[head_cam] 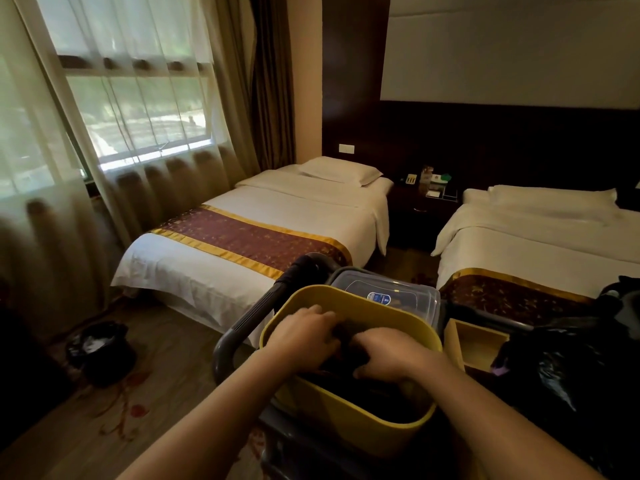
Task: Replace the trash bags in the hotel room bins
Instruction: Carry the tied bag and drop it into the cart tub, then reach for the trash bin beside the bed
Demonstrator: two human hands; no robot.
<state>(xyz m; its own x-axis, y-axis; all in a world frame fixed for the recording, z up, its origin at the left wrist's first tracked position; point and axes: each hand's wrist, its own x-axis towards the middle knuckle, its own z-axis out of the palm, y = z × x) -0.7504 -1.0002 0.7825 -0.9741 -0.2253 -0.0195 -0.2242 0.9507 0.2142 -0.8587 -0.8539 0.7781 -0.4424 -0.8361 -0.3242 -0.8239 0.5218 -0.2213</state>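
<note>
Inside the yellow tub (346, 422), a dark bundle (347, 336) is gripped between the left hand (304, 336) and the right hand (384, 358), fingers curled round it. A black-lined trash bin (100, 351) is seen on the floor (180, 375), well left of the hands; a filled black trash bag (568, 362) lies just right of them.

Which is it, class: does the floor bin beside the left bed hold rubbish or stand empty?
Holds rubbish: the floor bin, upright and lined with a black bag, shows pale crumpled waste inside; how full, cannot tell.
</note>
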